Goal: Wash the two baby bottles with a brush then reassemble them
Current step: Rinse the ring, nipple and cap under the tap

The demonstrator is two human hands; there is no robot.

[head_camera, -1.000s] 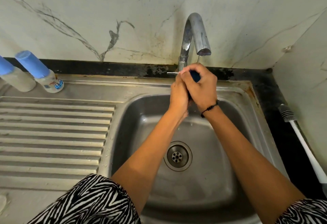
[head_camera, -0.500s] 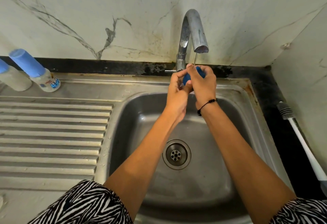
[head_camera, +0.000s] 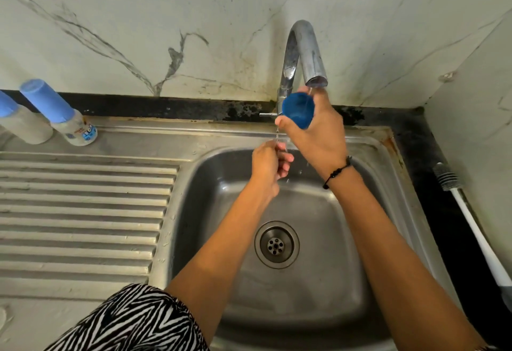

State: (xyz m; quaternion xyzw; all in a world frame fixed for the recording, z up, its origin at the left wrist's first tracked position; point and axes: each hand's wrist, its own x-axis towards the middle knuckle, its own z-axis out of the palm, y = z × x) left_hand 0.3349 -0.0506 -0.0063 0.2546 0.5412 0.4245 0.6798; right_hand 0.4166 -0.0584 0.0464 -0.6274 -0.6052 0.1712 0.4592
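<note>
Head view: right hand (head_camera: 313,131) grips blue bottle cap (head_camera: 298,110) under faucet (head_camera: 304,54) to rinse it, left hand (head_camera: 270,163) loosely curled, empty, below; both capped baby bottles (head_camera: 59,113) wait on counter

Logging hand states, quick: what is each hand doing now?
Left hand: fingers loosely curled, holding nothing visible.
Right hand: grips the blue cap.

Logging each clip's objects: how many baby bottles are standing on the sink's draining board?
2. One capped bottle stands at the board's back left corner; a second bottle stands left of it, cut off by the frame edge. More may lie out of view.
</note>
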